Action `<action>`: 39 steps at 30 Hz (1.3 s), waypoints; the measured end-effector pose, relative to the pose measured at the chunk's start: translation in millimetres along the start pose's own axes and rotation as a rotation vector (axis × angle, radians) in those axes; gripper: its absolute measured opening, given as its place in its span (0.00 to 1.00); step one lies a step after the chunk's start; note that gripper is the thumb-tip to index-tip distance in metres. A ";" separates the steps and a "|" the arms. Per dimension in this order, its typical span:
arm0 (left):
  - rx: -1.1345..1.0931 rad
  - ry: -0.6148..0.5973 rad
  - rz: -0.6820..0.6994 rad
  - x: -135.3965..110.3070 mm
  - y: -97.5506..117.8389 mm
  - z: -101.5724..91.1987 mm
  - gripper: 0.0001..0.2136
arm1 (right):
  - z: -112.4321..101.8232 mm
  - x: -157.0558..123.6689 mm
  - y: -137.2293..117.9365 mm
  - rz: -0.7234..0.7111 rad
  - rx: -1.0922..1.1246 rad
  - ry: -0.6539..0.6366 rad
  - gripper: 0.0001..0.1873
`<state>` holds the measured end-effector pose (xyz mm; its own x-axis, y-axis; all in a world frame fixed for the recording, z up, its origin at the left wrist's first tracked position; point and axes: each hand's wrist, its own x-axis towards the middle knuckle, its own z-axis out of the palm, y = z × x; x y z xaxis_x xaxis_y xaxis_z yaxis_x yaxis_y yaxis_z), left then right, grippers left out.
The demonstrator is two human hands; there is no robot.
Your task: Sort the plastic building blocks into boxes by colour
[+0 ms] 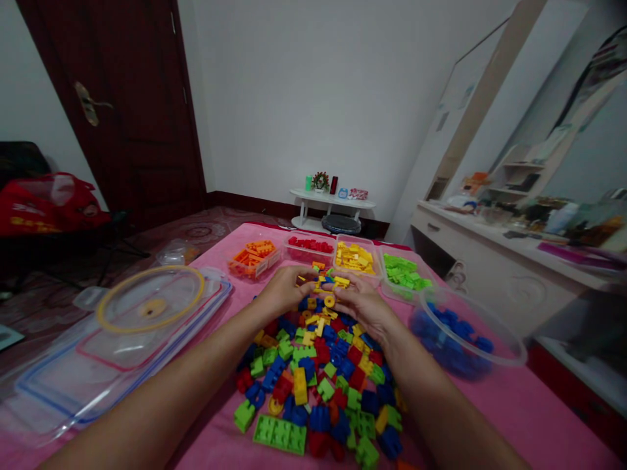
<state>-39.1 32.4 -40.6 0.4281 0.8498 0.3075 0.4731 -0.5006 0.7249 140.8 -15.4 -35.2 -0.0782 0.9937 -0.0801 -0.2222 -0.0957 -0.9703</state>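
I see yellow bricks point(341, 282) between my left hand point(287, 292) and right hand point(361, 305), by the mixed pile point(337, 352). Fingers curl inward; whether either hand grips, I cannot tell.

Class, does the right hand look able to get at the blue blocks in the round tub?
Probably yes: the blue blocks lie in an uncovered tub, and nothing visible stands between it and the right hand, which seems busy with yellow pieces.

From my station I see a pink-covered table point(519, 411): mixed toy bricks point(321, 352) heaped beneath and nearer than the hands point(365, 303), clear lids point(117, 346) to their left, four brick-filled boxes point(308, 258) beyond, a round tub point(509, 360) to their right.
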 end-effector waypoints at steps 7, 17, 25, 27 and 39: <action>0.406 -0.143 -0.103 -0.5 -12.1 -13.7 0.10 | -14.2 7.6 5.3 -0.274 -0.869 0.054 0.16; 0.589 -0.119 0.143 -9.3 -16.5 7.6 0.17 | 1.8 -9.4 4.4 -0.152 -1.735 0.132 0.14; 0.528 0.024 0.107 -10.2 -12.4 17.0 0.08 | 5.2 -13.4 4.9 -0.220 -1.796 0.100 0.16; 0.428 0.084 0.059 -6.4 -10.0 13.9 0.09 | 3.4 -13.0 3.9 -0.240 -1.783 0.100 0.16; -1.285 -0.287 -0.719 -5.0 16.6 7.7 0.10 | 7.3 -6.7 -12.4 -0.624 -1.018 0.172 0.12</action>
<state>-27.5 18.6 -34.9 0.6090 0.7079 -0.3578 -0.2730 0.6106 0.7434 137.0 -21.3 -21.0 -0.0827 0.8546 0.5126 0.6983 0.4167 -0.5820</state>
